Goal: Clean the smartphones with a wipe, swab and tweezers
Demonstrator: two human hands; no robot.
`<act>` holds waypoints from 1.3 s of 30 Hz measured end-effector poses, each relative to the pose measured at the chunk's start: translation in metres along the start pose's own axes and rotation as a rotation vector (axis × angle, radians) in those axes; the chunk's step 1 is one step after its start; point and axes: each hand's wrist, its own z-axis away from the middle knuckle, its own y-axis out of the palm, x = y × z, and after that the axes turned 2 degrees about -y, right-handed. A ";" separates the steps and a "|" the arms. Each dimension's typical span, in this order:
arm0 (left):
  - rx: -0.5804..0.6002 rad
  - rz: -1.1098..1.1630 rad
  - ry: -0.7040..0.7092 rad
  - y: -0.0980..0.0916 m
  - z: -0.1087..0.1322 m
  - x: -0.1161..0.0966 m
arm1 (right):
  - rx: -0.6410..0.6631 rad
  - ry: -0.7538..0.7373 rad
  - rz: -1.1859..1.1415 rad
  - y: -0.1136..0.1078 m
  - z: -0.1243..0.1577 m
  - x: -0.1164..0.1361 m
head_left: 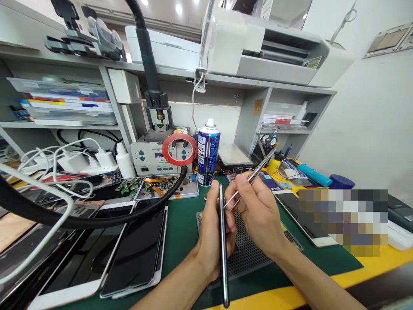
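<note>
A slim phone, seen edge-on, stands upright in my left hand, with the thumb along one side and the fingers behind it. My right hand is closed around metal tweezers. The tweezers slant down to the left, and their tips come close to the phone's side; whether they touch it I cannot tell. Under both hands lies a dark perforated mat on the green work mat. The phone's flat faces are mostly turned out of view.
Left of my hands lie black-screened phones or tablets. Behind stand a spray can, a roll of red tape, a hot-air station and a tray of small parts. A black hose arcs across the left. A white-edged tablet lies right.
</note>
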 end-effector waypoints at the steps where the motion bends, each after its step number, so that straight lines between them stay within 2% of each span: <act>1: 0.000 -0.003 -0.002 0.000 0.000 0.000 | -0.002 0.002 0.002 0.000 0.000 0.000; 18: -0.020 -0.037 -0.035 0.000 0.000 -0.001 | -0.007 -0.047 0.097 0.001 0.002 -0.001; 39: -0.035 -0.032 -0.037 0.001 0.001 -0.001 | -0.006 -0.030 0.131 0.000 0.000 -0.002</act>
